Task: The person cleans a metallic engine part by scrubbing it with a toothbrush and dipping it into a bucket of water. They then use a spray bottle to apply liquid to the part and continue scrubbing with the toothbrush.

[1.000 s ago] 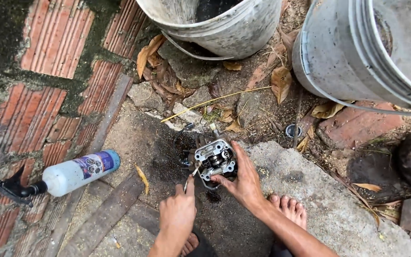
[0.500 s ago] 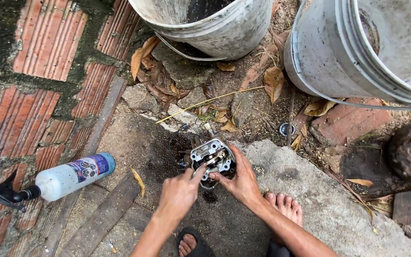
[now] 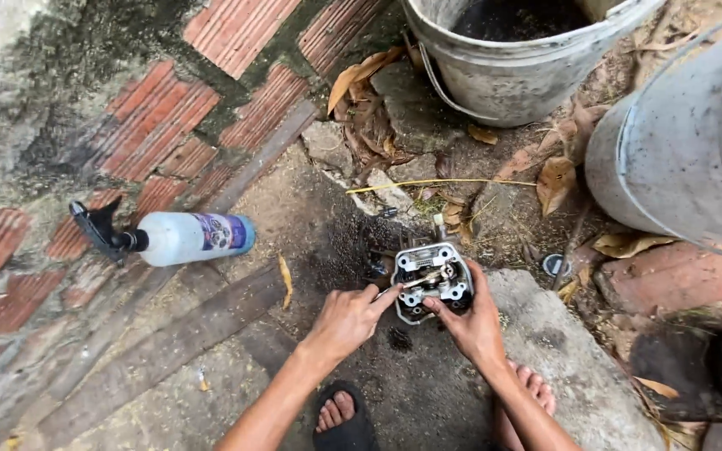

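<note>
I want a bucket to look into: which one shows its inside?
The upright grey bucket at top centre, dark inside visible; the right-hand bucket shows only its outer wall.

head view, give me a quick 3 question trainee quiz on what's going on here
1. True or false: both hands touch the metal engine part.
2. Which lies on the bricks at the left? A) spray bottle B) hammer C) paintbrush
3. What stands beyond the engine part, at the top of the view?

Key:
1. True. The left hand points a finger at its near edge, and the right hand wraps its right side.
2. A, the spray bottle, lying on its side.
3. A grey bucket, with a second bucket at the right.
</note>
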